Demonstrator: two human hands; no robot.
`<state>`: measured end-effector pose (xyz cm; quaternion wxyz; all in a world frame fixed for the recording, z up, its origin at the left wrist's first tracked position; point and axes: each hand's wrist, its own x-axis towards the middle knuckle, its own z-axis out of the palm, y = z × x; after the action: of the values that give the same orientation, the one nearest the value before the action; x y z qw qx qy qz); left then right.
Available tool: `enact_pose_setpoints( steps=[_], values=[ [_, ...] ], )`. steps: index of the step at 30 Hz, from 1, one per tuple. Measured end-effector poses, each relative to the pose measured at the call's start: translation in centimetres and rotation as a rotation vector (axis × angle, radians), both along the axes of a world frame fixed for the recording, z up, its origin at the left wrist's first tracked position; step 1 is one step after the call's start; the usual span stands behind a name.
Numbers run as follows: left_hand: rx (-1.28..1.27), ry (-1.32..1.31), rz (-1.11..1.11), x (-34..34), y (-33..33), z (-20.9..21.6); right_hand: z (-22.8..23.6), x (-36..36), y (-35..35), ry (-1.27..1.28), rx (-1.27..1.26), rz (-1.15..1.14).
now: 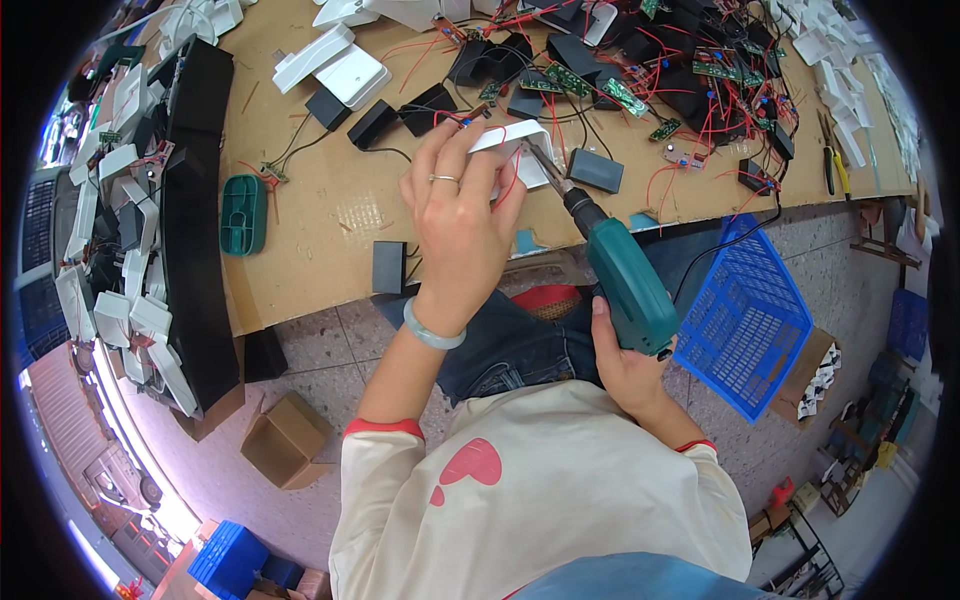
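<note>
My left hand (455,215), with a ring and a pale bangle, pinches a white plastic housing (512,131) at the table's front edge. Red wires and a small circuit board (470,118) show by its fingertips. Around the body of a green electric screwdriver (630,278) my right hand (632,372) is closed. The tool's metal tip reaches into the housing from the right; its exact contact point is too small to tell. Beside the housing lies a black box (596,171), and another black box (389,267) sits near the table edge, left of my wrist.
Tangled red wires, green boards (625,97) and black boxes cover the back right. White covers (335,68) lie at the back. A green compartment tray (243,215) and a black bin (195,225) of white parts stand left. Pliers (836,160) lie right, above a blue crate (750,310).
</note>
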<state>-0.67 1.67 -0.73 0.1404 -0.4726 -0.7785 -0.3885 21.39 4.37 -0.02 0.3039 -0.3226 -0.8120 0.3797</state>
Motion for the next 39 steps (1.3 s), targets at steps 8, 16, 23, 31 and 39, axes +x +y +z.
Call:
enact_pose_setpoints(
  steps=[8, 16, 23, 31, 39],
  values=[
    [-0.006, -0.006, -0.003, 0.0, 0.1, 0.0, 0.6, 1.1, -0.6, 0.015, -0.058, 0.005],
    [0.002, -0.005, -0.033, -0.2, 0.0, -0.4, 0.3, 3.5, -1.3, -0.044, -0.164, -0.057],
    [-0.007, -0.009, -0.032, -0.1, 0.0, -0.5, 0.4, 3.9, -1.4, 0.002, -0.200, -0.090],
    [-0.019, 0.002, -0.004, -0.1, 0.1, 0.0, 0.2, 3.9, -1.4, 0.032, -0.246, -0.107],
    [-0.021, 0.002, -0.021, -0.2, 0.1, -0.2, 0.2, 3.8, -1.3, 0.046, -0.242, -0.107]
  ],
)
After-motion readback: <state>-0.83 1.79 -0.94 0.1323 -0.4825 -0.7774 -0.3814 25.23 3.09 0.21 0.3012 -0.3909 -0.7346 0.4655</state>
